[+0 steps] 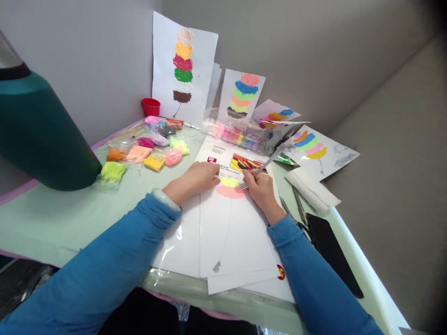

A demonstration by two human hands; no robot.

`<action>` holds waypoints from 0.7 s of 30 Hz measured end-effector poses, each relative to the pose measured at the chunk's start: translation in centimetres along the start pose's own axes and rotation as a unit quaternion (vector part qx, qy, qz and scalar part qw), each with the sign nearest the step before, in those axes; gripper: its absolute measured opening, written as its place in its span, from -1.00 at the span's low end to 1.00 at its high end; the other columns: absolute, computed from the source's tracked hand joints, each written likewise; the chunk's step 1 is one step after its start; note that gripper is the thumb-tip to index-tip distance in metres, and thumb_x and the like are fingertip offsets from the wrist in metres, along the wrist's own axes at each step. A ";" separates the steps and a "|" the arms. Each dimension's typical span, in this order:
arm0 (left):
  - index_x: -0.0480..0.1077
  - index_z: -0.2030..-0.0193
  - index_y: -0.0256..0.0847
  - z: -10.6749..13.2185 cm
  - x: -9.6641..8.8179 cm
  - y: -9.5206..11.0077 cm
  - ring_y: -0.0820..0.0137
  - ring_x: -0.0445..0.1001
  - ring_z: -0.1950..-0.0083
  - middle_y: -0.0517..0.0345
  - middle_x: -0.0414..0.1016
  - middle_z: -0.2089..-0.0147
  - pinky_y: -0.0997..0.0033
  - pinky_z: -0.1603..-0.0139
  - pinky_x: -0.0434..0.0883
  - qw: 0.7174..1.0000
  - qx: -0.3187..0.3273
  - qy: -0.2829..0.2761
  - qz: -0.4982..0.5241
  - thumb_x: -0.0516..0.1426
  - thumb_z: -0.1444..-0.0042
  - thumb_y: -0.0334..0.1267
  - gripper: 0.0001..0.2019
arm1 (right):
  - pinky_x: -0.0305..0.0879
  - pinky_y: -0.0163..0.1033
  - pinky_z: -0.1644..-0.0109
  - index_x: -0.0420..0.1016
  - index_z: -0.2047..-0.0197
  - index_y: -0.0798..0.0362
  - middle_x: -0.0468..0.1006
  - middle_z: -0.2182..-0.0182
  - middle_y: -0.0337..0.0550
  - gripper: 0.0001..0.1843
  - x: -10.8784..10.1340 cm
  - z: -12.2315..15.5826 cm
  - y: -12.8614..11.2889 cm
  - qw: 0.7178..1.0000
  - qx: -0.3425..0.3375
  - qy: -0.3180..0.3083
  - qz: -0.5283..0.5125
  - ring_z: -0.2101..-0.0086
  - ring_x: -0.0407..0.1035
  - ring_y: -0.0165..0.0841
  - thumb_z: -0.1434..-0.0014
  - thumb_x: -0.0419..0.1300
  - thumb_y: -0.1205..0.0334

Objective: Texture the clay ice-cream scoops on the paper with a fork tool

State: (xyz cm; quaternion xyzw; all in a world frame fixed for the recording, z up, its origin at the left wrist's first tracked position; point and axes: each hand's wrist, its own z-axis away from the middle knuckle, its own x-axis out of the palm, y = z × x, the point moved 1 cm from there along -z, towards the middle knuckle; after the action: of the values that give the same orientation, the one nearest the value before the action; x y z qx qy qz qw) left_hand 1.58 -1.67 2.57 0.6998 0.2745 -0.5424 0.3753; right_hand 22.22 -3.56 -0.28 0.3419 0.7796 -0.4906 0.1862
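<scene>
A white paper sheet [223,232] lies in front of me with a pink clay patch [226,191], a yellow clay patch [229,182] above it, and a thin pencil line running down. My left hand [199,177] is closed, its bent fingertips pressing on the sheet's upper left edge beside the yellow patch. With my right hand [260,187] I grip a metal fork [268,161]; its tines touch the right side of the clay, where pink and yellow meet. The fork's handle points up and away to the right.
Several bagged clay lumps [154,161] lie at left, near a red cup [151,107] and a large green bottle [45,135]. Decorated cards [202,51] lean at the back behind a clear box [240,135]. At right are a tissue [312,188], scissors [304,229] and a black phone [333,251].
</scene>
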 end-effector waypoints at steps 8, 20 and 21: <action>0.38 0.23 -0.21 -0.1 0.1 -0.1 0.25 0.46 0.23 -0.02 0.53 0.24 0.34 0.28 0.25 1.000 -0.002 0.002 -0.001 -0.02 -0.05 -0.23 -0.78 | 0.17 -0.28 0.41 0.39 0.57 0.05 0.49 0.61 -0.21 -0.60 0.0 0.0 0.1 1.000 -0.001 0.002 0.010 0.55 0.35 -0.38 -0.18 0.03 0.02; 0.38 0.24 -0.21 -0.1 0.0 0.0 0.24 0.47 0.22 -0.01 0.54 0.23 0.33 0.27 0.26 1.000 -0.009 0.001 -0.002 -0.01 -0.04 -0.24 -0.79 | 0.18 -0.29 0.42 0.36 0.57 0.03 0.47 0.61 -0.21 -0.60 -0.2 -0.1 0.2 1.000 -0.004 0.009 0.018 0.54 0.37 -0.36 -0.19 0.02 0.00; 0.38 0.24 -0.21 -0.1 0.0 0.0 0.24 0.47 0.22 -0.02 0.54 0.23 0.33 0.27 0.26 1.000 -0.010 0.000 -0.002 -0.01 -0.04 -0.24 -0.79 | 0.19 -0.29 0.42 0.36 0.58 0.03 0.47 0.61 -0.21 -0.60 -0.3 -0.1 0.2 1.000 -0.004 0.012 0.019 0.54 0.37 -0.36 -0.18 0.03 0.00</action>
State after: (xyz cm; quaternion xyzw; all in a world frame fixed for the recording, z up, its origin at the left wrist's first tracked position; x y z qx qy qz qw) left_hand 1.64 -1.64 2.59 0.6956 0.2809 -0.5404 0.3811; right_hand 22.58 -3.49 -0.19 0.3616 0.7774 -0.4795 0.1872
